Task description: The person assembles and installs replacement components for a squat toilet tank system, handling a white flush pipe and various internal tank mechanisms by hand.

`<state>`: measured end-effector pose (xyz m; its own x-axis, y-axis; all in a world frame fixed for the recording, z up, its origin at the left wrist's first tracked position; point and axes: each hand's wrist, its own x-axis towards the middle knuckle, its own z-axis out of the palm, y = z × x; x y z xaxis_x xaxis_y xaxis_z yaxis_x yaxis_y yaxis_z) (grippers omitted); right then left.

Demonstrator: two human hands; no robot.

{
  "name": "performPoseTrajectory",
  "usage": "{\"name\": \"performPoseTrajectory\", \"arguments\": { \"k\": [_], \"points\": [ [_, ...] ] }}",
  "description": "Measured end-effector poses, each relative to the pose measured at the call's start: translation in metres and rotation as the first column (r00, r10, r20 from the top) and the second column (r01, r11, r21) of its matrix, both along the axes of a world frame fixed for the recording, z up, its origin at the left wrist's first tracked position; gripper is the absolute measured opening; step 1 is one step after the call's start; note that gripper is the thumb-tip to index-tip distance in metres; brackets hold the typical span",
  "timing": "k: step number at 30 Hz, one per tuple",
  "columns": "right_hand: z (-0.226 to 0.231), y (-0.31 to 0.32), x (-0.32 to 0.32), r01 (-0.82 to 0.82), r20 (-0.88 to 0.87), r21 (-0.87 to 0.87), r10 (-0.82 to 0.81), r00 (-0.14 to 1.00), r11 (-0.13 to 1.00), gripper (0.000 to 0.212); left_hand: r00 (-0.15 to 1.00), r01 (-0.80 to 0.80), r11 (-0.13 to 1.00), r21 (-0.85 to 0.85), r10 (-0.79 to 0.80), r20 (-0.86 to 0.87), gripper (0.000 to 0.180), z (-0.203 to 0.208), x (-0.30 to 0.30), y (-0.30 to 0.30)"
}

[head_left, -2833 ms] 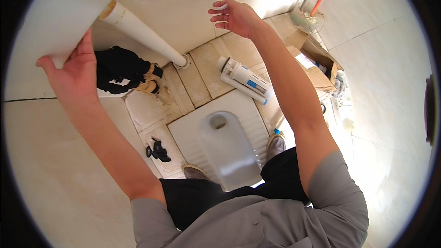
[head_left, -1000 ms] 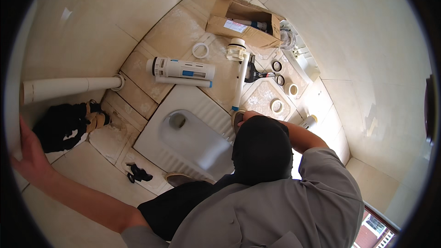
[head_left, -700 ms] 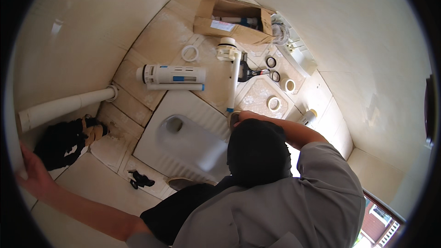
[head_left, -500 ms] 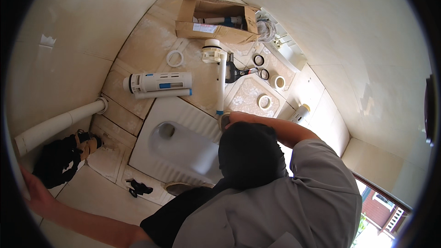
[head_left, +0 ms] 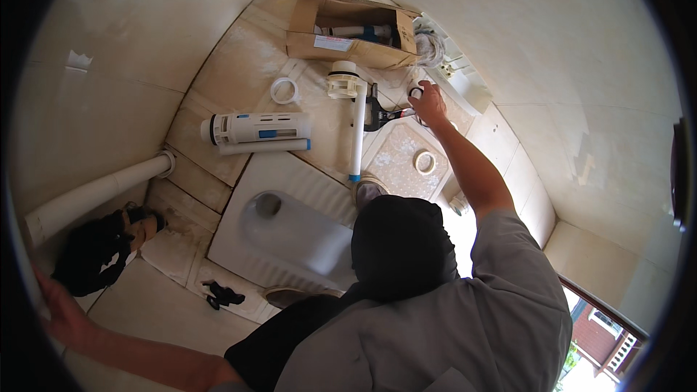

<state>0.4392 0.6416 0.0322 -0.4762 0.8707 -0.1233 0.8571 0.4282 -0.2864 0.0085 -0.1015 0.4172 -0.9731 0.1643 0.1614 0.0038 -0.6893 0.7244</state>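
My right hand (head_left: 430, 104) reaches out to the floor at the far right. Thumb and fingers are apart around a black rubber ring (head_left: 415, 92), which still lies in its place. Beside that hand are a black-handled tool (head_left: 379, 116) and a white overflow tube with a valve body (head_left: 357, 131). A second black ring and a short white collar are mostly hidden by my hand and forearm. My left hand (head_left: 56, 311) rests against the wall at the far left, its fingers stretched out and partly lost in the dark rim.
A squat toilet pan (head_left: 294, 229) is set in the floor before me. Around it lie a white flush valve (head_left: 258, 129), a white ring (head_left: 284, 90) and a cream ring (head_left: 425, 162). An open cardboard box (head_left: 363, 49) stands behind; a white pipe (head_left: 102, 185) runs along the left wall.
My right hand has moved away from beside my shoe, forward and right to the black ring. My left hand stays at the wall. The view has shifted slightly.
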Motion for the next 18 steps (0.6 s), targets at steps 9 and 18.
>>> {"name": "performPoseTrajectory", "arguments": {
  "k": [9, 18],
  "points": [
    [-0.039, 0.039, 0.018, -0.148, 0.233, 0.046, 0.134, 0.963, 0.988, 0.038, 0.997, 0.076, 0.986, 0.145, -0.073, -0.029, 0.086, -0.002, 0.020, 0.066],
    [0.055, -0.067, -0.065, -0.191, -0.234, -0.730, 0.022, 0.972, 0.656, 0.043, 0.967, -0.239, 0.966, 0.095, 0.245, -0.063, 0.083, 0.017, 0.039, 0.094]
  ]
}}
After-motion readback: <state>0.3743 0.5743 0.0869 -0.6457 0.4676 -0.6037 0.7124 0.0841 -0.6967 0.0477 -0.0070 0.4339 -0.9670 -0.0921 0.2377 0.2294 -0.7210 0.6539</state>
